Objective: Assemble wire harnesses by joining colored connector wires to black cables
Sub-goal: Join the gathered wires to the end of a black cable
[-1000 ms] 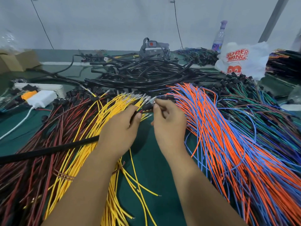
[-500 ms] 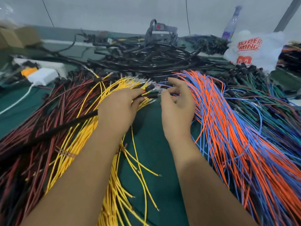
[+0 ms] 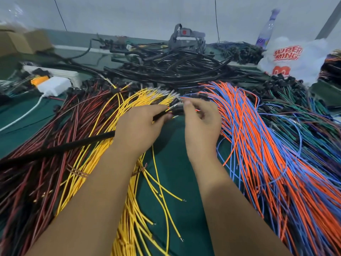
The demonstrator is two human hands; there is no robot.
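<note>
Just above the centre of the frame, the left hand (image 3: 137, 126) is pinching the end of a black cable (image 3: 60, 149) whose length is running away to the lower left edge, while the right hand (image 3: 202, 120) is closing thumb and forefinger on a small dark connector with thin wires at that same cable end. The two hands are nearly touching there, so I judge one joint to be in the making and not yet finished; whether the terminals are seated is too small and blurred to tell. A great deal seems to be waiting: the yellow wires (image 3: 103, 150) are fanning out under the left forearm, the orange and blue wires (image 3: 258, 145) are spreading toward the lower right, the red and dark wires (image 3: 46, 172) are filling the left side, and the pile of black cables (image 3: 171, 65) is lying across the upper middle. No finished harnesses are standing out as such, though the green and blue bundles at the right edge could be either stock or done work. The green mat (image 3: 177, 172) is showing between the forearms. The forearms are covering part of the yellow bundle, the frame is cutting off the wire piles at the bottom and sides, and the fingertips are hiding the contact point itself.
</note>
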